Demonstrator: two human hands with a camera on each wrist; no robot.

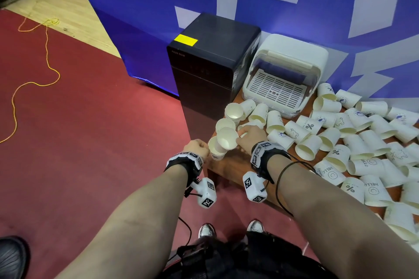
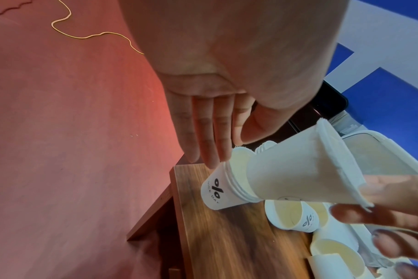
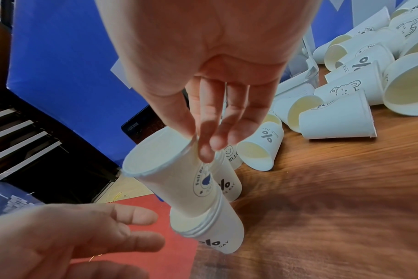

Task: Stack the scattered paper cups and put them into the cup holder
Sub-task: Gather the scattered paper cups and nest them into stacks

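Note:
My right hand [image 1: 240, 140] pinches the rim of a white paper cup [image 1: 226, 138] between thumb and fingers [image 3: 207, 151]. That cup [image 3: 174, 169] is tilted, its base partly inside a short stack of cups [image 3: 210, 230] at the table's near-left corner. My left hand [image 1: 204, 147] is open beside the stack [image 2: 217, 190], its straight fingertips [image 2: 212, 160] at the stack's rim. The white cup holder [image 1: 301, 50], its clear lid raised, sits at the back of the table with no cups inside.
Several loose cups [image 1: 362, 142] lie on their sides across the wooden table [image 1: 235, 165]. Other nested cups [image 1: 233, 112] stand near the holder. A tall black appliance [image 1: 210, 63] stands left of the table. A yellow cord [image 1: 34, 84] trails over the red floor.

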